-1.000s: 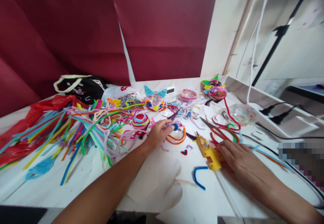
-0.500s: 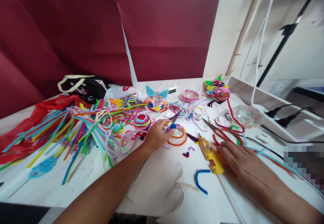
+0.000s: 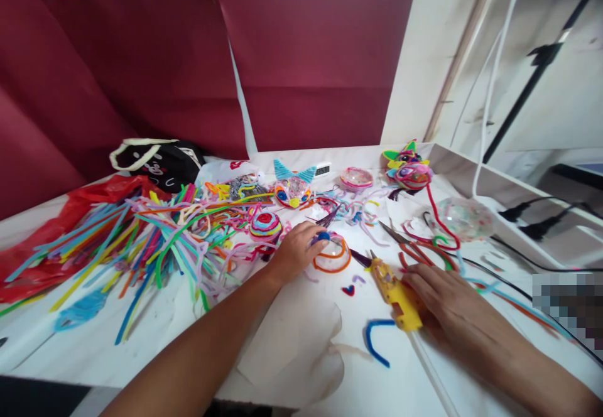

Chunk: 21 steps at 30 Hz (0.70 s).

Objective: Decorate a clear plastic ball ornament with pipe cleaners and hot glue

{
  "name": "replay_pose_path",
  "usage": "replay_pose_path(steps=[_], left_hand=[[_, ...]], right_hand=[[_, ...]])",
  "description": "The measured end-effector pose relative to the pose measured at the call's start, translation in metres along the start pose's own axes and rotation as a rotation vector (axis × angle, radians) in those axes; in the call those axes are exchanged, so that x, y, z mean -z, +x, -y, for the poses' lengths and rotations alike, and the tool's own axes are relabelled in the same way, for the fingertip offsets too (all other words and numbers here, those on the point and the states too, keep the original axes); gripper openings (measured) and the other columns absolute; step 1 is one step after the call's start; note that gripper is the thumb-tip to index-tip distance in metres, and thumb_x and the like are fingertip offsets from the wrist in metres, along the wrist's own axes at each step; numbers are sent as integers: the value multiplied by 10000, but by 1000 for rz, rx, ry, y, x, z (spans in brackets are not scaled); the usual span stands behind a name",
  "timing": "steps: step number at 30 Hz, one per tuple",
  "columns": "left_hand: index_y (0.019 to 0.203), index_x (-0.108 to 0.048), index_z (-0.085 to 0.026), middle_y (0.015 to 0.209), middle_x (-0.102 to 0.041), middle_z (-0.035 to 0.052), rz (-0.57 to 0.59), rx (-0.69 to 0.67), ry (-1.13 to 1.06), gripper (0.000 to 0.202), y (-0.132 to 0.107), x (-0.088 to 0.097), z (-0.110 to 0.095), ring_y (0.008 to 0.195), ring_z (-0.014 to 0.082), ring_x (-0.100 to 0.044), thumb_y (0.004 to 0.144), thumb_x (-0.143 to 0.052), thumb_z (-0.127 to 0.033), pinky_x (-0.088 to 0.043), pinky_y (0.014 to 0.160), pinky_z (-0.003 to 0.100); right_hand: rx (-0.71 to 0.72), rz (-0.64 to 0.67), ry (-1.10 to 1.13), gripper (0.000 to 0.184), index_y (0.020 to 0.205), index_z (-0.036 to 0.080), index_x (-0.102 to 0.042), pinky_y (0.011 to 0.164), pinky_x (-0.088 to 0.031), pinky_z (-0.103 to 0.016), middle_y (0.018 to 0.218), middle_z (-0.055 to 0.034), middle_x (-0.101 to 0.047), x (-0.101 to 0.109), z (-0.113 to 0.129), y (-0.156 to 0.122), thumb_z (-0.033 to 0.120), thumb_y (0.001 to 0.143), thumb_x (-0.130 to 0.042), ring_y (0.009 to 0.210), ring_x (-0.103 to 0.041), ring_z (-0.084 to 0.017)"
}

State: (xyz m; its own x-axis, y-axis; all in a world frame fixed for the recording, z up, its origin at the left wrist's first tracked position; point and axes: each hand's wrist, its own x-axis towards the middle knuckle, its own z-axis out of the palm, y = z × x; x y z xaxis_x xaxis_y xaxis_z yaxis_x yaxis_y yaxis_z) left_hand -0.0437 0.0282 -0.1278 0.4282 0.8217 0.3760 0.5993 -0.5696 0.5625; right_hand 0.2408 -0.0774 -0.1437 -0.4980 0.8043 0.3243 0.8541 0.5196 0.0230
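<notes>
My left hand (image 3: 296, 252) rests on the white table, its fingers closed on a clear plastic dome (image 3: 333, 252) that has an orange pipe-cleaner rim and a small blue pompom (image 3: 323, 237). My right hand (image 3: 443, 299) lies flat with fingers stretched out beside a yellow glue gun (image 3: 394, 291), touching its right side without gripping it. The glue gun's nozzle points toward the dome. A bent blue pipe cleaner (image 3: 375, 336) lies near the table's front edge, and a small red heart shape (image 3: 348, 290) sits between my hands.
A big heap of coloured pipe cleaners (image 3: 155, 235) covers the left half of the table beside a red plastic bag (image 3: 44, 241). Decorated domes (image 3: 290, 189) and a colourful figure (image 3: 407, 169) stand at the back. Scissors (image 3: 394, 235) and black cables (image 3: 518, 260) lie to the right.
Both hands stay almost where they were. My left hand has shifted slightly on the dome; the view has drifted a little to the left.
</notes>
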Motion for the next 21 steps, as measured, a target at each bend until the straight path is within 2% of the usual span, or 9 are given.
replay_pose_path(steps=[4, 10, 16, 19, 21], left_hand=[[1037, -658, -176, 1067, -639, 96, -9, -36, 5, 243, 0, 2, 0, 1041, 223, -581, 885, -544, -328, -431, 936, 334], [935, -658, -195, 951, -639, 40, -67, -16, -35, 134, 0, 3, -1, 865, 172, -593, 824, -624, -263, -461, 812, 284], [816, -658, -192, 847, -649, 21, -119, 71, -127, 47, 2, 5, -5, 758, 153, -580, 785, -639, -222, -448, 718, 267], [803, -662, -188, 840, -650, 29, -156, 65, -162, 59, 3, 8, -6, 758, 155, -580, 792, -632, -237, -442, 699, 266], [801, -663, -185, 867, -648, 37, -217, 49, -200, 78, 3, 11, -7, 777, 157, -581, 791, -641, -259, -444, 707, 265]], right_hand=[[-4, -37, 31, 361, 1118, 116, -593, 853, -508, -460, 1147, -181, -601, 1, -4, -5, 107, 775, -481, 1035, -597, -309], [22, -164, 83, 400, 1194, 138, -533, 845, -544, -415, 1188, -188, -581, 13, -10, -10, 141, 796, -495, 1063, -610, -300], [-60, -151, 346, 333, 1090, 189, -555, 749, -587, -320, 1072, -132, -642, 40, 2, 1, 130, 770, -488, 948, -673, -238], [-141, -136, 515, 318, 1025, 218, -553, 675, -580, -293, 989, -88, -654, 46, 5, 5, 129, 722, -523, 843, -680, -223], [-208, -112, 605, 330, 1035, 229, -552, 652, -567, -280, 1009, -77, -650, 47, 5, 6, 151, 715, -565, 848, -669, -227]])
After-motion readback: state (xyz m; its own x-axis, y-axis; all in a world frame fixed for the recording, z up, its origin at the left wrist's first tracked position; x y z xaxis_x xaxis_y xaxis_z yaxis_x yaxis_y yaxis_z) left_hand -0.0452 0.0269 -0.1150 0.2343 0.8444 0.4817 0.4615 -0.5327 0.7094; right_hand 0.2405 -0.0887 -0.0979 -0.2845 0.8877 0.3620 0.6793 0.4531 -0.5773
